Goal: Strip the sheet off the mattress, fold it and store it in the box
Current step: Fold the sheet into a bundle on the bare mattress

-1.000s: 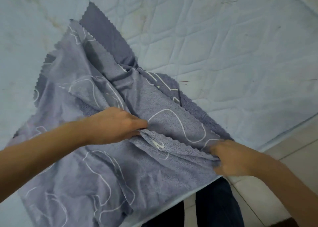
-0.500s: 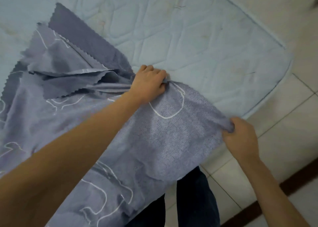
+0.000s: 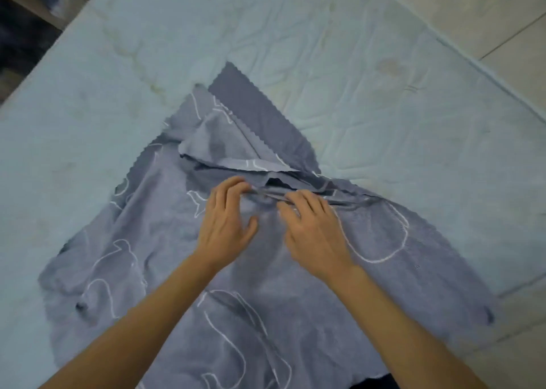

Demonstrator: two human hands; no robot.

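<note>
Where the sheet lies, it covers the mattress from the frame centre down to 6 o'clock, loosely crumpled and partly doubled over itself. The sheet is grey-blue with white outline motifs. Its zigzag-cut edge runs from 12 o'clock of the hands toward 3 o'clock, and a plain darker layer projects at 12 o'clock. A raised ridge of gathered fabric crosses the centre.

The left hand sits at the 9 o'clock end of that ridge, its four fingers curled over the gathered fabric and its thumb standing apart. The right hand sits just beside it at the 3 o'clock end, fingers bent onto the same ridge, thumb and forefinger pinching a fold. The hands are near each other but do not touch.

The mattress is pale blue, quilted and stained, visible from 9 through 12 to 3 o'clock. Tiled floor shows at 1 to 2 o'clock, beyond the mattress edge.
</note>
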